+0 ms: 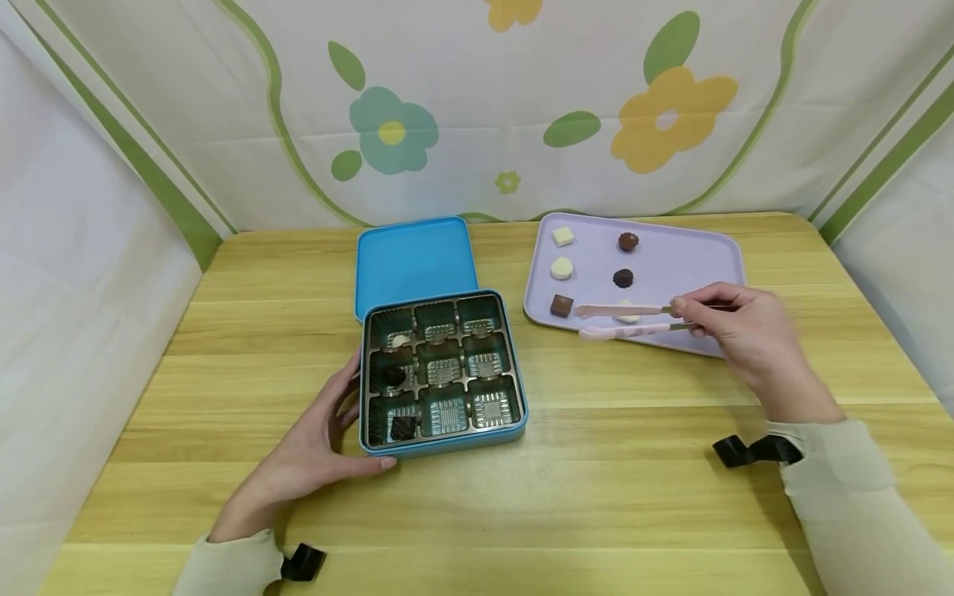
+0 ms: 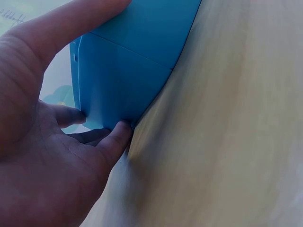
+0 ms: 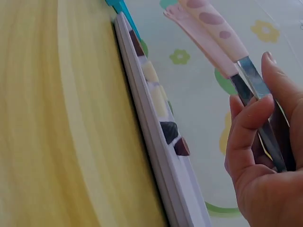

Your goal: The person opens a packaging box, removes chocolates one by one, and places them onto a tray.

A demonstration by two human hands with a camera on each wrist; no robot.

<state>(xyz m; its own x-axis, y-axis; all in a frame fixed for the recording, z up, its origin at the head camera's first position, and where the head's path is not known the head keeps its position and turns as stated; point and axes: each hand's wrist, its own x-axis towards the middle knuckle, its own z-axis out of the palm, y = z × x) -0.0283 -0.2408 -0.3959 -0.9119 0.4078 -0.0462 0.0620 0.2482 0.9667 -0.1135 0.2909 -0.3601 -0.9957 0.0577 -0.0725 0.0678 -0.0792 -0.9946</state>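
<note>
I had a wood-grain bench (image 1: 596,505) before a flowered white cloth (image 1: 477,108).
Of the hands, the left hand (image 1: 313,451) gripped the blue tin (image 1: 462,444) round its near left corner; the right hand (image 1: 749,335) pinched pink tongs (image 1: 622,311), tips parted, over the lilac tray (image 1: 693,265) at right.

Place: tabletop booth | floral cloth bkdrop (image 1: 477,99) | white side cloths (image 1: 74,290) | wood-grain tbl (image 1: 596,505)

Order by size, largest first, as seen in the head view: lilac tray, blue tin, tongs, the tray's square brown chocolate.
Lilac tray and blue tin: too alike to rank, the tin being nearer the camera
Tongs
Square brown chocolate
</note>
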